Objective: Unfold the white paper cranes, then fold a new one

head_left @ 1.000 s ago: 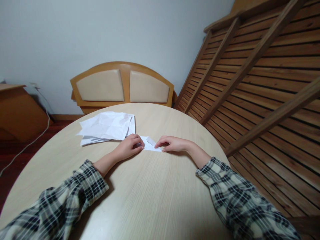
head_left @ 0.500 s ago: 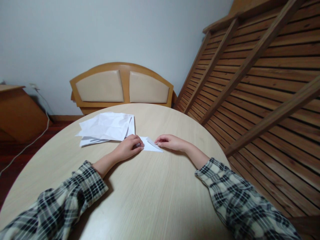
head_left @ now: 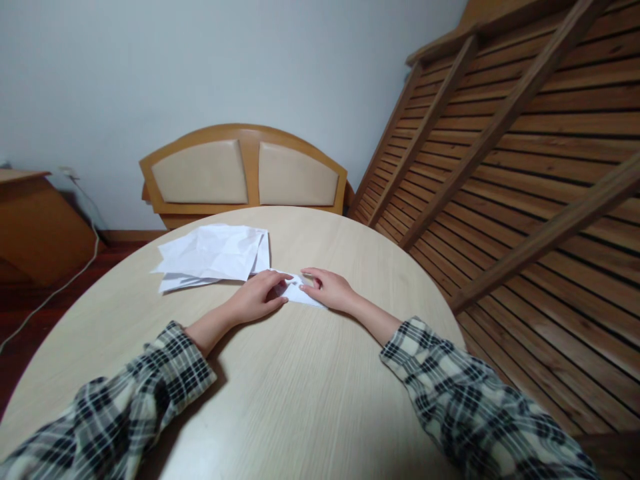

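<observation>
A small folded sheet of white paper (head_left: pixel 306 298) lies on the table between my hands, its left and right parts covered by them. My left hand (head_left: pixel 255 295) rests at its left end, thumb and index finger apart, fingertips touching the paper. From the right, my right hand (head_left: pixel 330 290) lies over the other end, with thumb and forefinger spread and their tips on the paper. The fingertips of both hands are close together, a narrow gap between them. The flap seen earlier on the paper's right side is largely hidden under my right hand.
A pile of creased white paper sheets (head_left: pixel 213 253) lies just beyond my left hand on the round wooden table (head_left: pixel 300 393). Behind the table stands a headboard (head_left: pixel 253 170) with cream pads. A slatted wooden frame (head_left: pixel 500 173) leans along the right side.
My right hand has moved left across the folded paper, from pinching its raised flap to lying on it with fingers apart. My left thumb and index finger have spread; that hand stays in place.
</observation>
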A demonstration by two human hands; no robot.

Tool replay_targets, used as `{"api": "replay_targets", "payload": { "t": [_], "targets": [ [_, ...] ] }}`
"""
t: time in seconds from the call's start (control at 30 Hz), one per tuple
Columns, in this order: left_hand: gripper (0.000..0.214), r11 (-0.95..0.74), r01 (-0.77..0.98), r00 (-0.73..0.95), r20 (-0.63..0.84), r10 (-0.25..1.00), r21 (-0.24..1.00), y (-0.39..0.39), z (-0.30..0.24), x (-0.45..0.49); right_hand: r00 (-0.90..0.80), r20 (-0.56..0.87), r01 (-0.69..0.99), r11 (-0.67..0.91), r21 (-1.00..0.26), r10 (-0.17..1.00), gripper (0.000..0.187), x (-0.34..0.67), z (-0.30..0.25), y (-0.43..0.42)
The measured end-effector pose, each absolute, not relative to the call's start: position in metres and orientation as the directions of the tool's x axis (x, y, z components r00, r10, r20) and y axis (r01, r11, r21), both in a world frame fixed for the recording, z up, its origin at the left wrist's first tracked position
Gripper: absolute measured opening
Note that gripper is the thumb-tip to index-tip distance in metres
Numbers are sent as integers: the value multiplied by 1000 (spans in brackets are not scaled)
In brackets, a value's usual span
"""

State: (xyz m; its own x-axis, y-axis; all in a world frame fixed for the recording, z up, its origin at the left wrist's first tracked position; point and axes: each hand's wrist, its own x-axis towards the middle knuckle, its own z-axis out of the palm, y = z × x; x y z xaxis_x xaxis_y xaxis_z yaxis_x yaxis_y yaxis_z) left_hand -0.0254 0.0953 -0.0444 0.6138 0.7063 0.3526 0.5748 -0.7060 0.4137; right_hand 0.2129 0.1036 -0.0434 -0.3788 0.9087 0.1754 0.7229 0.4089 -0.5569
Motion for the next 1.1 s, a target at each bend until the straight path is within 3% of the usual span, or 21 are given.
{"api": "replay_targets", "payload": {
  "t": [0.1, 0.23, 0.33, 0.5, 0.63, 0.9, 1.1],
  "targets": [
    [25, -734, 561, 645, 354, 677, 382, 97, -46, -26, -405, 162, 696, 419, -583, 900, 38, 215, -44, 104],
    [16, -773, 530, 672, 383, 634, 348, 98, -47, -27, -380, 142, 681, 381, -625, 914, 38, 216, -46, 106],
    [17, -789, 509, 675, 408, 614, 345, 97, -47, -27, -366, 152, 662, 372, -650, 918, 38, 217, -46, 106],
    [23, -799, 506, 674, 429, 602, 325, 97, -47, -27, -325, 164, 629, 342, -698, 931, 16, 219, -46, 107],
    [25, -780, 552, 647, 440, 623, 293, 99, -48, -28, -257, 201, 661, 324, -677, 945, 9, 221, -49, 110],
    [33, -754, 606, 615, 452, 646, 254, 101, -49, -28, -321, 299, 699, 438, -565, 899, 23, 226, -52, 110],
    [26, -796, 588, 675, 457, 579, 141, 91, -38, -28, -391, 300, 700, 492, -518, 870, 25, 229, -52, 112]
  ]
}}
